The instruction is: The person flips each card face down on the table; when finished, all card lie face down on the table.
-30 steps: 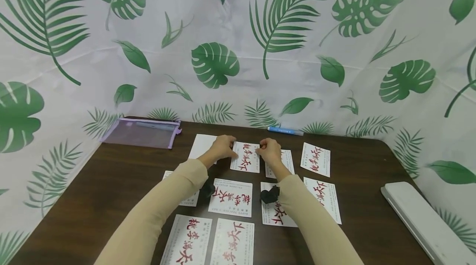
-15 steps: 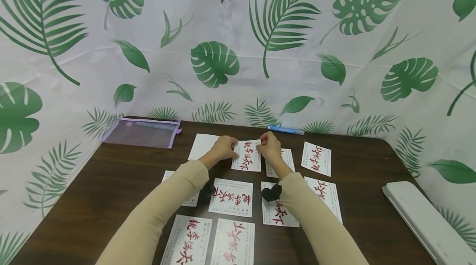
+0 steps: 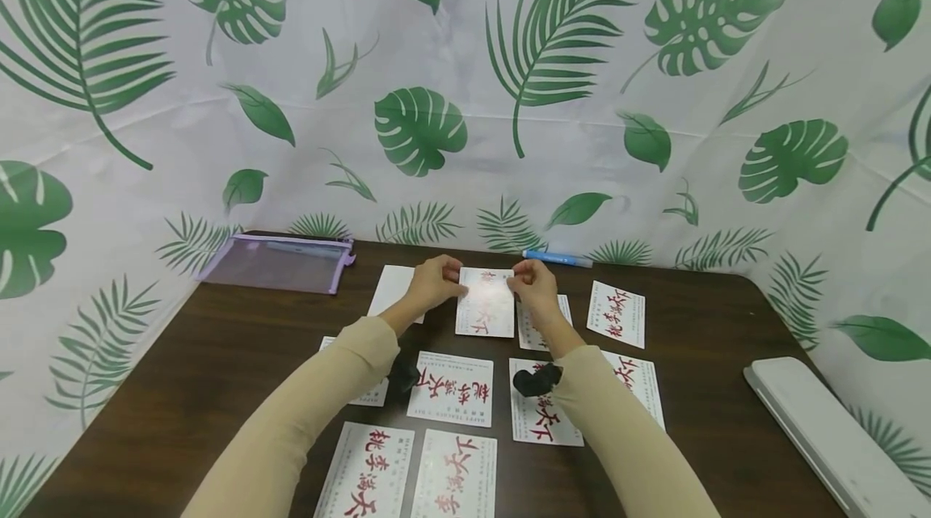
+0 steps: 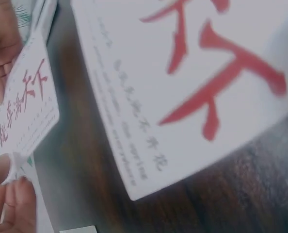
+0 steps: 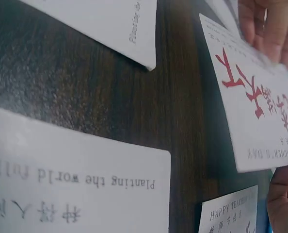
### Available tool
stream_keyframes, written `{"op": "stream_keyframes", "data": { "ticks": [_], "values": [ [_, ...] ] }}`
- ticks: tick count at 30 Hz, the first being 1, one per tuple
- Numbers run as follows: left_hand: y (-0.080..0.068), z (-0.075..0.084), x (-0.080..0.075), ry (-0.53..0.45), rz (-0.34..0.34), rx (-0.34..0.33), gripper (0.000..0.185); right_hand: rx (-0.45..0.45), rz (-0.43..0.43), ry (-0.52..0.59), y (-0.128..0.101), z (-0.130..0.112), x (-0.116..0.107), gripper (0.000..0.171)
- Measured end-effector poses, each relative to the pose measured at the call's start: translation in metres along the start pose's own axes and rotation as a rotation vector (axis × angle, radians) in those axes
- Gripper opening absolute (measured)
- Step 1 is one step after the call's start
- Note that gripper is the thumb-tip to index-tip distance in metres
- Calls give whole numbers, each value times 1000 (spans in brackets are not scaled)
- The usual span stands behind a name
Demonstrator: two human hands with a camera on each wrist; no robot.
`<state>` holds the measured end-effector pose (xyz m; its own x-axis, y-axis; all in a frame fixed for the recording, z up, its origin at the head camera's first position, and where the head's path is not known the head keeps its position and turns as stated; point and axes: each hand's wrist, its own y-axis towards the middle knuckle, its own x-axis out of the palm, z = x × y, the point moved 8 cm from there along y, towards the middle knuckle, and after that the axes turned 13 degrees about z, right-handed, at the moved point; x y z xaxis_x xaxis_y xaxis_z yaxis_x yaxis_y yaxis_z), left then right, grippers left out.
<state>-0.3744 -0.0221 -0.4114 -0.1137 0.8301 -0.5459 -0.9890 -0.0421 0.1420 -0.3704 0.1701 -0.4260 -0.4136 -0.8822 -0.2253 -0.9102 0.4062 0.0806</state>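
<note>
Both hands hold one white card with red characters (image 3: 485, 304) by its two top corners, lifted off the dark wooden table (image 3: 218, 356) and tilted. My left hand (image 3: 435, 280) pinches its left corner and my right hand (image 3: 531, 284) pinches its right corner. The left wrist view shows the held card (image 4: 25, 104) between fingertips (image 4: 13, 201), above a larger-looking card (image 4: 183, 87) lying flat. In the right wrist view the held card (image 5: 258, 102) hangs over the table with fingers (image 5: 267, 24) on its edge.
Several more red-lettered cards (image 3: 451, 389) lie in rows on the table, and a blank white card (image 3: 393, 288) lies at the back left. A purple mesh pouch (image 3: 276, 262) is at the far left, a blue pen (image 3: 556, 258) by the backdrop, a white flat device (image 3: 829, 437) at the right edge.
The card that lay flat under both hands has been raised off the table and tipped up; both hands rose slightly with it.
</note>
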Motion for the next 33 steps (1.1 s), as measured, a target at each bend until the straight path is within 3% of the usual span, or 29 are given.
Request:
{"op": "stream_keyframes", "data": {
  "ticks": [4,8,12,18,23,29,33],
  "values": [
    [0,-1,-5,-217,33,-88,24,69,4,76,-2,3,0,20],
    [-1,1,-9,-332,59,-153,17,69,69,121,-8,-1,-3,20],
    [1,8,-17,-370,145,-154,17,-98,141,51,-21,-17,-3,20],
    [0,24,-26,-395,255,-112,17,-443,86,-115,-49,-46,19,24],
    [-2,37,-28,-384,314,-53,16,-563,118,-126,-60,-55,19,25],
    [-1,45,-26,-415,324,-56,19,-738,153,-134,-67,-67,17,11],
    [0,52,-23,-473,302,-60,21,-855,209,-207,-67,-76,11,8]
  ]
}}
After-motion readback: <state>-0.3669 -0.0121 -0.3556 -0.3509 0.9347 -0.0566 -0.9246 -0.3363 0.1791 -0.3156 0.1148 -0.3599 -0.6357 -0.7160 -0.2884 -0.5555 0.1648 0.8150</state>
